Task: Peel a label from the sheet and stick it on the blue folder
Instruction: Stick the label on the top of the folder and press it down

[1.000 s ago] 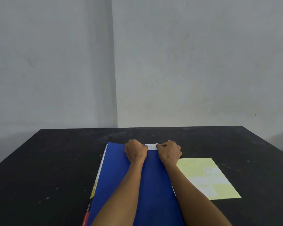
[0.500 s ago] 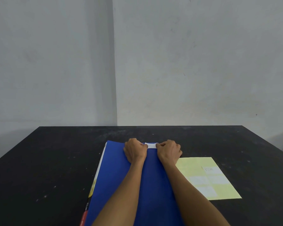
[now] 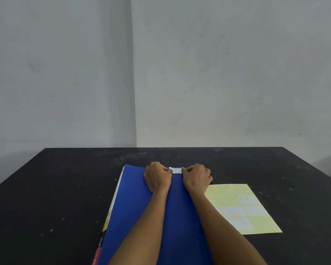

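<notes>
The white label (image 3: 176, 170) lies at the far edge of the blue folder (image 3: 134, 203) on the black counter (image 3: 65, 188), with the yellow label sheet (image 3: 243, 209) just beside the folder. The left hand (image 3: 158, 177) and right hand (image 3: 197, 177), both curled, pinch its two short ends. It looks thin, light and sticky, so I think it is best held only at the ends and pressed flat.

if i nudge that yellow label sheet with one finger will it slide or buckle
The thin pale yellow label sheet lies flat on the black table, so it probably slides easily and weighs almost nothing. It looks like plain backing paper, likely floppy if lifted by one corner. A push at an edge might curl it rather than move it cleanly.
</notes>
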